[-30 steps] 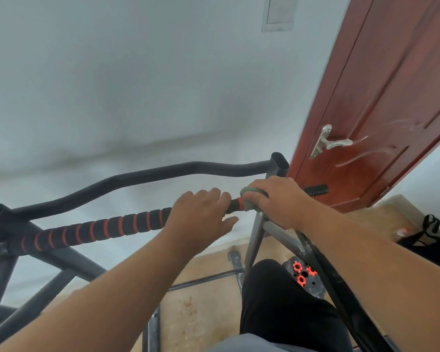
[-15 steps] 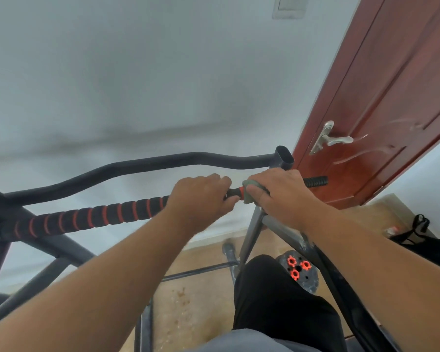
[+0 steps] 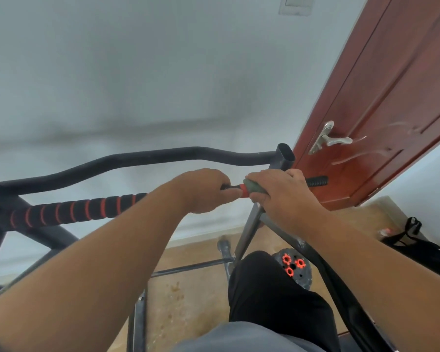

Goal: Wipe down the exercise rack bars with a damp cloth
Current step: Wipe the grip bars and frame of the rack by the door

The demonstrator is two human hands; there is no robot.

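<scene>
1. Wall [image 3: 137,72]: pale, fills the far upper field. It sits lower in view than a second ago, and the light plate [image 3: 296,5] at the top edge is now mostly cut off.
2. Door [image 3: 391,110]: red-brown wood, far right, leaning in view, with a silver lever handle [image 3: 332,138]. It takes up more of the right side than before.
3. Exercise rack [image 3: 249,232]: dark metal frame. Its curved upper bar [image 3: 163,158] runs left to right at the far side and ends at an open upright tube [image 3: 285,154] beside the door.
4. Foam-wrapped bar [image 3: 74,209]: black with orange rings, nearer than the curved bar, running from the left edge to the hands; a ribbed black end [image 3: 315,180] sticks out to the right of the right hand.
5. Left hand [image 3: 203,190]: grip curled round the foam-wrapped bar. It has closed up on the right hand since a second ago; thumb and knuckles now nearly meet.
6. Right hand [image 3: 285,191]: grip wrapped over the cloth and the bar, just below the upright tube, in much the same place as earlier.
7. Cloth [image 3: 252,188]: grey-green, bunched on the bar under the right hand, only its left edge showing, beside an orange ring.
8. Floor [image 3: 188,288]: tan, below, with a black disc carrying orange knobs [image 3: 292,266].
</scene>
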